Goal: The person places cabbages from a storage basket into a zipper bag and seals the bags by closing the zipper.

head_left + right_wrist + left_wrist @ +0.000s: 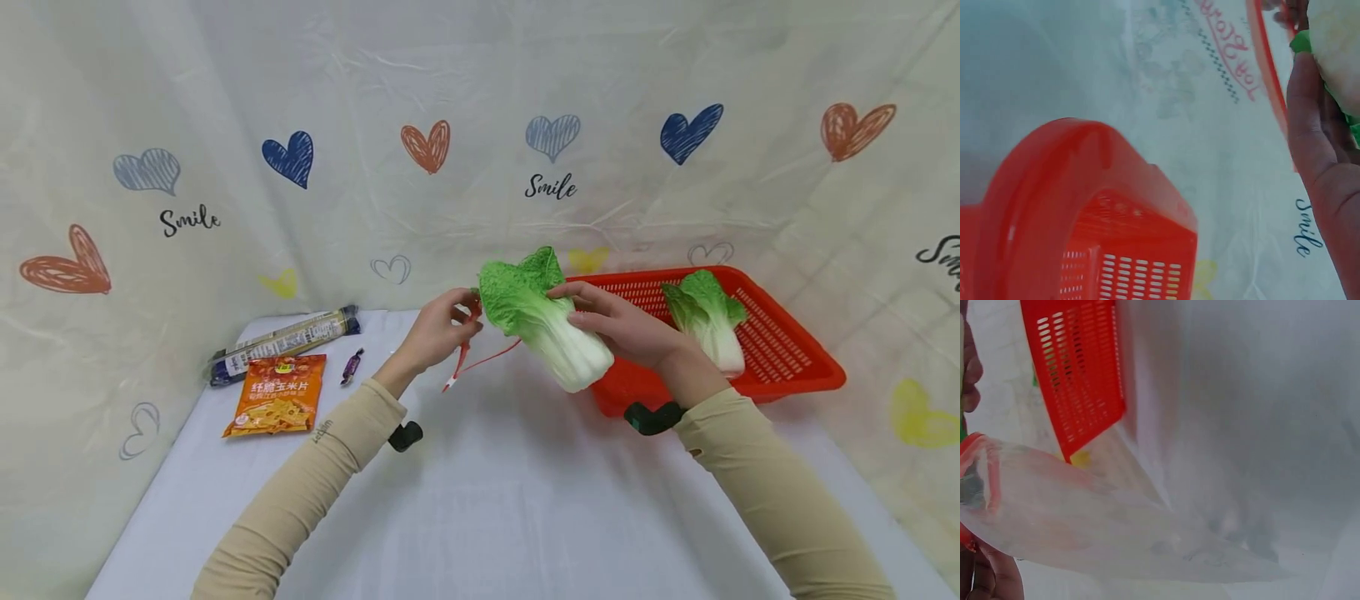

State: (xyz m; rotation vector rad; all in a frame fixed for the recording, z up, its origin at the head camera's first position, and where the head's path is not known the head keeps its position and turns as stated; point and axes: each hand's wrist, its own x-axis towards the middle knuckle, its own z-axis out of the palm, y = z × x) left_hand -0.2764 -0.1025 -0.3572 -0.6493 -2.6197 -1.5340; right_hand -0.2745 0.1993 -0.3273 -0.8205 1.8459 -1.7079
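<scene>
The right hand [626,327] has its fingers curled round a cabbage [542,321] held above the desk [495,492], just left of the red basket [795,354]; its long axis is tilted, leafy green end up and to the left, white stem end down and to the right. The left hand [441,331] pinches the red-edged mouth of a clear plastic bag [480,354] just beside the leaves. A second cabbage [708,321] lies in the basket, snack packets [276,394] sit at the desk's far left, and a heart-printed sheet [551,158] hangs behind.

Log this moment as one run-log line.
left hand: pinches clear bag with red zip edge | right hand: holds napa cabbage beside bag mouth | red basket: second cabbage inside
</scene>
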